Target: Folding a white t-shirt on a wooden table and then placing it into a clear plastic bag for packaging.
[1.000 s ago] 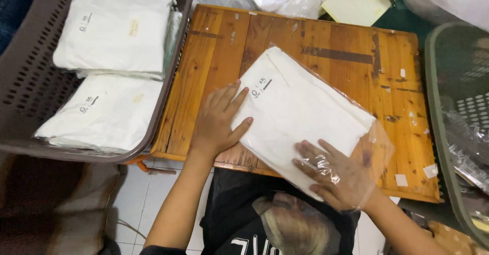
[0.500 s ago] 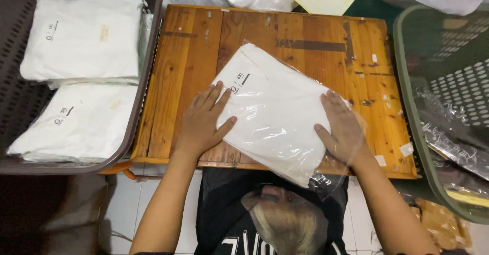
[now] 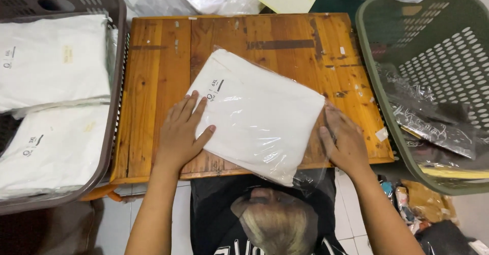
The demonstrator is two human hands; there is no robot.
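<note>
Head view: both hands flatten glossy plastic-wrapped white garment (image 3: 257, 115).

Bagged garment (image 3: 257, 113) on the table (image 3: 153, 82); one basket (image 3: 114, 71) left, another (image 3: 377, 82) right, apparently holding more bags

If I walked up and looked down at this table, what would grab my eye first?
Most likely the white folded garment in a clear plastic bag, lying askew in the middle of the wooden table, with the left hand flat on its near corner and the right hand pressed against its right edge. Next, the brown basket at the left holding similar white packs, and the green basket at the right.
</note>
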